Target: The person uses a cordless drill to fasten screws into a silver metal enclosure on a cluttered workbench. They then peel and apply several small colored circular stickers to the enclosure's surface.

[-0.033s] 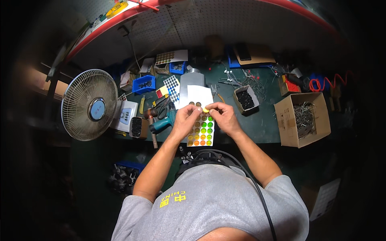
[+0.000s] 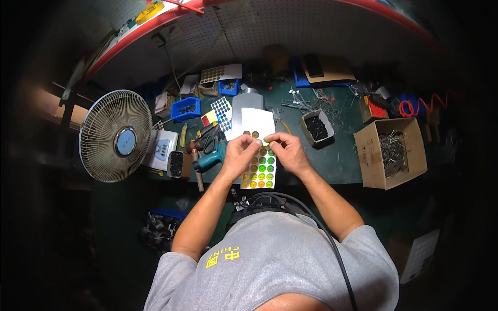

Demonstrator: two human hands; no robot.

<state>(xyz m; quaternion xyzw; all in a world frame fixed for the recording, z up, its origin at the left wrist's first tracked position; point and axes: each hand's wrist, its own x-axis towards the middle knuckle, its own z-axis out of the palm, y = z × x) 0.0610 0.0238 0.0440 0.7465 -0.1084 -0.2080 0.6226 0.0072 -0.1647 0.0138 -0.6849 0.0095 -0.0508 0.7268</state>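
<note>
A white sheet of round, shiny gold-green stickers (image 2: 262, 177) lies under and between my hands, its lower end at the table's front edge. My left hand (image 2: 239, 155) is closed on the sheet's left side, thumb and forefinger near its upper rows. My right hand (image 2: 290, 154) pinches the edge of one round sticker (image 2: 265, 143) just right of the left thumb. The fingertips partly cover that sticker, and I cannot tell how far it is off the sheet. Beyond them, blank white paper (image 2: 258, 122) rests against a grey metal housing (image 2: 248, 101).
A teal power drill (image 2: 211, 159) and a fan (image 2: 124, 141) stand left. Blue bins (image 2: 185, 109) and a sheet of dark dots (image 2: 222, 112) lie behind. To the right are pliers (image 2: 283, 123), a box of black parts (image 2: 317, 129) and a carton of metal pins (image 2: 392, 155).
The pinched sticker glints green instead of yellow, and the sheet's shine has shifted slightly. Both hands stay nearly in place.
</note>
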